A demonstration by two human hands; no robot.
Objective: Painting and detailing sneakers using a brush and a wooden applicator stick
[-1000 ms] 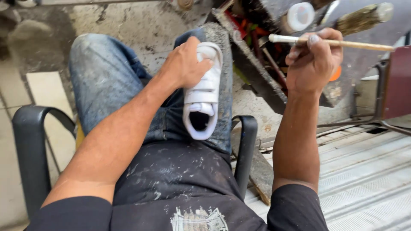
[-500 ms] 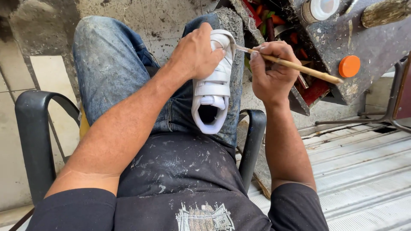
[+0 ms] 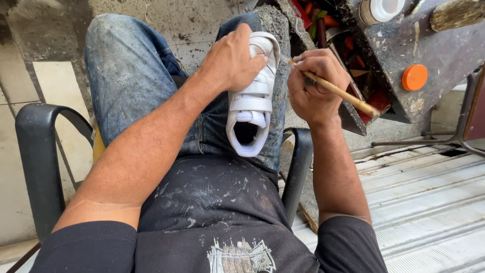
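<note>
Small white shoe (image 3: 251,98) with hook-and-loop straps sits on the right thigh, toe pointing away, opening toward the person. The knee works as a rest here, so the shoe sits steady and close to the eyes.

Left hand (image 3: 232,63) is clamped over the toe end, fingers wrapped on the upper, pinning the shoe down against the jeans (image 3: 136,86). That leaves the outer side of the shoe exposed for the tool.

Right hand (image 3: 316,86) has its grip closed on a thin wooden brush (image 3: 336,92), pencil-style and near the tip end for fine control. Handle trails out to the right over the worn wooden tray (image 3: 404,48). Tip meets the shoe's right edge near the toe; actual contact is probably there but the bristles are too small to confirm.

The tray sits just right of the knee, with an orange cap (image 3: 415,77) and a white jar (image 3: 381,9) on it, supplies within reach of the brush hand. Black chair armrests (image 3: 43,151) flank the lap.

Versus 1.0 s ago: the brush was then held up and level, over by the tray, well clear of the shoe. By 0.5 s ago it had swung toward the toe. Now the tip is down at the shoe's edge. Left hand unchanged on the toe, shoe unmoved on the thigh.
</note>
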